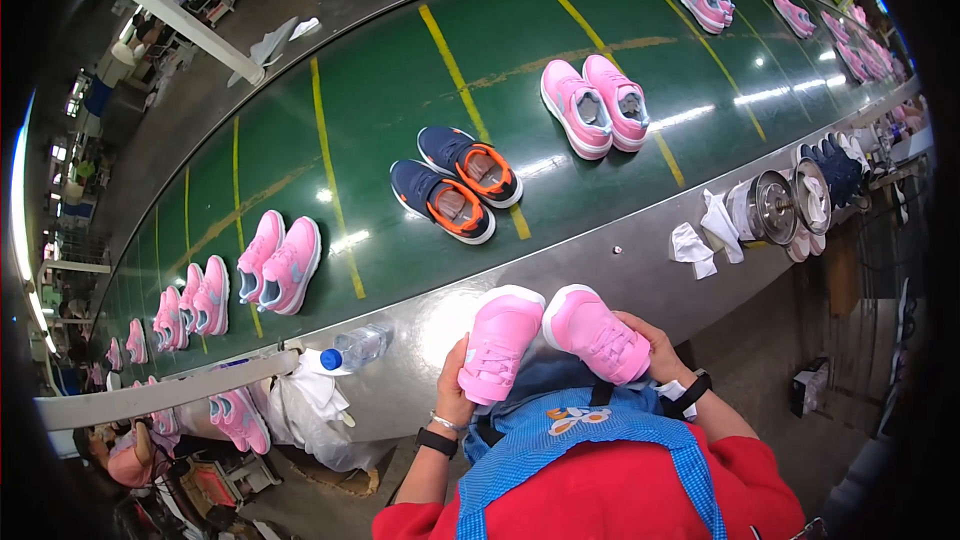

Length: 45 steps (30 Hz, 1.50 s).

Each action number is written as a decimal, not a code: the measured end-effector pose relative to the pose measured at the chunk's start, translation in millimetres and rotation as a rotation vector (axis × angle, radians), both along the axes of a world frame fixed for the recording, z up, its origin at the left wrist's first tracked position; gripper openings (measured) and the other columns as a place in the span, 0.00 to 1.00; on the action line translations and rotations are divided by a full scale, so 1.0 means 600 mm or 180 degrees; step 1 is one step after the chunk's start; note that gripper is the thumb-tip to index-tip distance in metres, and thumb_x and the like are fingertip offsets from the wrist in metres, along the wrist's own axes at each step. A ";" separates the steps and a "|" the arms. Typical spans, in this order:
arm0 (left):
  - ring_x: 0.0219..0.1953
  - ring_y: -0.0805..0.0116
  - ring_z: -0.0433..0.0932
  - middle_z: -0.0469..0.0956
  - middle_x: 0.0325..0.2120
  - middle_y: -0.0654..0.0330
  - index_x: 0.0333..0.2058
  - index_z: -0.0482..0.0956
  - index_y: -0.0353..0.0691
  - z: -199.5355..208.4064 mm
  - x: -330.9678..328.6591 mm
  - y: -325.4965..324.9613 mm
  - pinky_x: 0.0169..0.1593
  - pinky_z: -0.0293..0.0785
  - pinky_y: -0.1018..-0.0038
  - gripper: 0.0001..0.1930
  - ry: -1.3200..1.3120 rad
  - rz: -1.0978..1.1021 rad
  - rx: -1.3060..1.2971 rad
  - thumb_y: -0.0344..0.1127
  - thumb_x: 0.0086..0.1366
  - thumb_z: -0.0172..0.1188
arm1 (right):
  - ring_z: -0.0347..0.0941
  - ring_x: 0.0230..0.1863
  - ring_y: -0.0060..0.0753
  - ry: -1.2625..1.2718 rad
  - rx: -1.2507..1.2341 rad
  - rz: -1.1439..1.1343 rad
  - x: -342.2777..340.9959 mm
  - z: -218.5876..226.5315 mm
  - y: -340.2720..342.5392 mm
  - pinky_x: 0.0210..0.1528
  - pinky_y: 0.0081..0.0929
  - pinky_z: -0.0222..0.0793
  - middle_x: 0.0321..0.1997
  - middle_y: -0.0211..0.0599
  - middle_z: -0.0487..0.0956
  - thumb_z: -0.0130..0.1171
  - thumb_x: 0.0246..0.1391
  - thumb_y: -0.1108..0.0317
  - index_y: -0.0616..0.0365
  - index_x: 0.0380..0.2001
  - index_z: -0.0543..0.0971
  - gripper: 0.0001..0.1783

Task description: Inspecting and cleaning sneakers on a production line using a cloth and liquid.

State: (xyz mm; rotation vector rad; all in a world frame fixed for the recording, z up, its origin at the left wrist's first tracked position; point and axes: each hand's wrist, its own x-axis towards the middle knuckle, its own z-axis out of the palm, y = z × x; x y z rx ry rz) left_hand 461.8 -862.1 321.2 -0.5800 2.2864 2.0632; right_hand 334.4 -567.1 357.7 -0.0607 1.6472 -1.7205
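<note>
My left hand (455, 392) grips a pink sneaker (497, 342) by its heel end, toe pointing away from me. My right hand (652, 342) holds a second pink sneaker (592, 331) beside it, and the two toes nearly touch above the grey metal edge (600, 270) of the conveyor. Both wrists wear dark bands. A blue checked apron over a red top fills the bottom of the view.
The green belt (380, 90) with yellow lines carries a navy and orange pair (455, 183) and pink pairs (594, 105), (278, 263), more at both ends. A water bottle (355, 348) and white cloths (705, 235) lie on the metal edge. A metal machine (775, 205) stands right. Another person (125, 450) sits lower left.
</note>
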 end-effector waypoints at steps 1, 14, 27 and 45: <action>0.52 0.58 0.65 0.65 0.51 0.50 0.57 0.58 0.39 0.003 0.001 -0.009 0.54 0.62 0.70 0.30 0.0177 -0.0109 -0.0593 0.24 0.54 0.53 | 0.63 0.55 0.25 0.0116 0.0103 0.0044 0.002 0.001 0.001 0.57 0.23 0.56 0.55 0.36 0.67 0.53 0.50 0.76 0.58 0.55 0.64 0.26; 0.43 0.50 0.61 0.61 0.40 0.46 0.55 0.55 0.31 0.053 -0.015 0.030 0.48 0.59 0.61 0.47 -0.0146 0.0146 -0.2438 0.37 0.35 0.69 | 0.61 0.47 0.42 0.1478 0.1871 0.0108 0.019 0.038 -0.071 0.52 0.33 0.58 0.43 0.45 0.62 0.69 0.27 0.67 0.58 0.57 0.57 0.49; 0.59 0.59 0.58 0.60 0.55 0.46 0.58 0.55 0.33 -0.041 -0.007 -0.035 0.59 0.53 0.74 0.26 -0.1051 -0.0577 0.0291 0.43 0.66 0.41 | 0.67 0.48 0.31 0.0392 0.0903 0.0662 -0.047 -0.042 -0.084 0.50 0.27 0.63 0.48 0.44 0.70 0.59 0.48 0.59 0.63 0.56 0.59 0.36; 0.50 0.61 0.69 0.68 0.49 0.52 0.52 0.62 0.33 0.060 -0.056 -0.088 0.51 0.67 0.67 0.27 -0.1316 0.1391 0.2550 0.51 0.66 0.38 | 0.67 0.52 0.32 -0.1488 -0.0813 -0.0673 -0.049 0.041 -0.194 0.53 0.29 0.65 0.53 0.40 0.68 0.41 0.59 0.51 0.60 0.55 0.61 0.28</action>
